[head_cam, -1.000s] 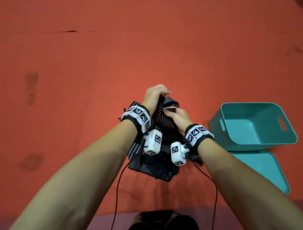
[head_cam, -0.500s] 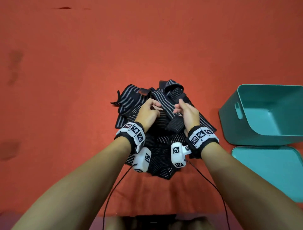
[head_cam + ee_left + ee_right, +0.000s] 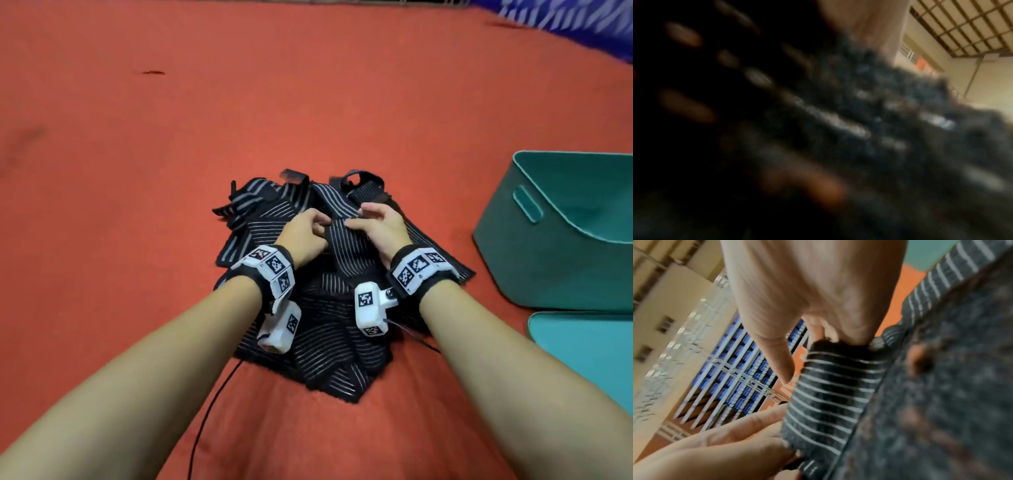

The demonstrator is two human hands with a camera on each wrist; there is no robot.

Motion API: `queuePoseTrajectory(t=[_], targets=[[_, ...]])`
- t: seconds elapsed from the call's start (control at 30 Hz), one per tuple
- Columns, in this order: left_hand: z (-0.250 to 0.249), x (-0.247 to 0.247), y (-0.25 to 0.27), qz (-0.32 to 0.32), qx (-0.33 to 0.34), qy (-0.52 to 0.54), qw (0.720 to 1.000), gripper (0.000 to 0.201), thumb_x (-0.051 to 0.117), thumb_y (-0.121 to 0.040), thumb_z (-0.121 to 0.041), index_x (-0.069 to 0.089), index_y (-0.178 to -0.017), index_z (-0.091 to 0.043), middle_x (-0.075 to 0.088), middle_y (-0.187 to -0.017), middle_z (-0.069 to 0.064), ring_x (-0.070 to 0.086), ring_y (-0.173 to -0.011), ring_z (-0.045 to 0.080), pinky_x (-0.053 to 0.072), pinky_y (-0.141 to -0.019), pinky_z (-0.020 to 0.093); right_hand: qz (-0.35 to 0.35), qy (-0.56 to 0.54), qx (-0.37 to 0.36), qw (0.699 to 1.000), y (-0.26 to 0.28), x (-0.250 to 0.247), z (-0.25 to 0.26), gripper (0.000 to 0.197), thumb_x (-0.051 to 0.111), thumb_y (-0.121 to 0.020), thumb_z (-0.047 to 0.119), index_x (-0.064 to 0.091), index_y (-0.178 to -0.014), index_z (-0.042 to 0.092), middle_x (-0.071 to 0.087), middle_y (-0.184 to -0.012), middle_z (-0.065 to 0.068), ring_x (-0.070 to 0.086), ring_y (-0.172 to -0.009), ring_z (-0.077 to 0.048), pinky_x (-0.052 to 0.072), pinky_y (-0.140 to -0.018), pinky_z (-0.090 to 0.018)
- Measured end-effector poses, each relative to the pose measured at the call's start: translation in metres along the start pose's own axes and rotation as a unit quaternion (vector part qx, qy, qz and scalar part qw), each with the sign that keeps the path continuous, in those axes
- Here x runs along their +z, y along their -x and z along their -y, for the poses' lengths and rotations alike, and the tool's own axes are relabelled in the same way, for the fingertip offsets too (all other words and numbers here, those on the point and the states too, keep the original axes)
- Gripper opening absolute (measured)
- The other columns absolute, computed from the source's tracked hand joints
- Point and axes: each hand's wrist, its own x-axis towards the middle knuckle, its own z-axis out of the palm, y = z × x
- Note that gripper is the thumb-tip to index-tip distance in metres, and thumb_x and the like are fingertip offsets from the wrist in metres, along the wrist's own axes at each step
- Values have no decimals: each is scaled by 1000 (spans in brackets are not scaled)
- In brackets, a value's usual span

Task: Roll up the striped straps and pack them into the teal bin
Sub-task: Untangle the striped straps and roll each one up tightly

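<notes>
Both hands pinch one ribbed black strap (image 3: 342,236) with thin white stripes, atop a loose pile of striped straps (image 3: 329,346) on the red surface (image 3: 137,154). Left hand (image 3: 303,233) grasps its left edge, right hand (image 3: 380,228) the right edge (right wrist view shows fingers clamping knit fabric; left wrist view blurred). Smooth teal bin (image 3: 548,274), rounded, slotted handle, sits right of pile; flat teal lid (image 3: 582,342) just in front.

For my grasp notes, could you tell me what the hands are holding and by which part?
Both hold one striped strap atop the pile: the left hand pinches its left edge, the right hand its right edge.
</notes>
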Motion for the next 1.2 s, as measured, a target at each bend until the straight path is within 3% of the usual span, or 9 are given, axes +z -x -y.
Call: queuePoseTrajectory(t=[0.1,0.2,0.33,0.4,0.57,0.7,0.8,0.97,1.2], targets=[[1,-3,13,34,31,-7,999,59,80,-83,-6,51,-135,-9,72,-104,4,70,-102,23,56,-97,44,3,111,-13,994,15,-7,3,83,90,-76,24,46,-145,5,58,-136,-7,57,-124,-22,43,-96,-28],[8,5,41,29,62,-80,994,71,86,-80,-23,48,-140,-14,68,-106,-2,67,-104,19,53,-99,40,6,224,-13,974,38,-17,-11,71,92,-74,31,61,-134,8,64,-126,-4,61,-117,-22,47,-95,-29],[4,-5,82,4,49,-205,978,56,79,-82,-50,57,-126,-24,63,-111,-7,61,-106,18,51,-95,36,-19,160,-48,986,72,-28,-25,26,88,-79,23,76,-102,18,74,-116,-5,69,-110,-23,54,-100,-37],[-8,-16,90,-6,49,-236,970,45,72,-84,-59,61,-111,-24,66,-107,-5,62,-101,18,51,-89,36,-51,108,-80,990,78,-38,-15,31,85,-83,21,75,-111,12,74,-116,-7,68,-112,-24,53,-103,-41],[-23,-35,107,-4,35,-282,959,36,69,-91,-51,48,-89,-22,62,-94,2,58,-84,20,41,-68,35,-54,9,-135,989,93,-62,13,3,77,-90,21,76,-89,19,76,-88,1,70,-94,-21,58,-89,-38],[-27,-39,108,-8,39,-106,994,56,44,-99,-66,59,-99,-12,74,-94,6,72,-86,26,54,-82,36,42,-40,-110,992,112,-73,22,14,72,-96,21,76,-103,10,76,-109,-18,72,-103,-34,56,-98,-54],[-45,-28,125,5,49,72,996,67,46,-90,-78,62,-106,-15,69,-99,3,68,-90,23,54,-69,29,110,-30,-130,985,134,-67,18,20,66,-99,17,71,-114,4,74,-116,-21,71,-107,-33,55,-99,-48],[-68,-16,133,-90,75,222,968,20,65,-89,-8,65,-107,-17,72,-106,12,71,-98,33,61,-83,46,135,-74,-151,976,150,-59,24,9,63,-98,9,72,-95,8,74,-95,-14,69,-89,-28,56,-83,-40],[-61,-44,135,-141,72,369,916,22,57,-73,6,64,-86,-11,67,-82,10,64,-79,28,51,-69,35,-43,-263,-123,956,147,-91,45,24,61,-87,25,63,-65,18,57,-60,-6,53,-43,-18,41,-41,-22]])
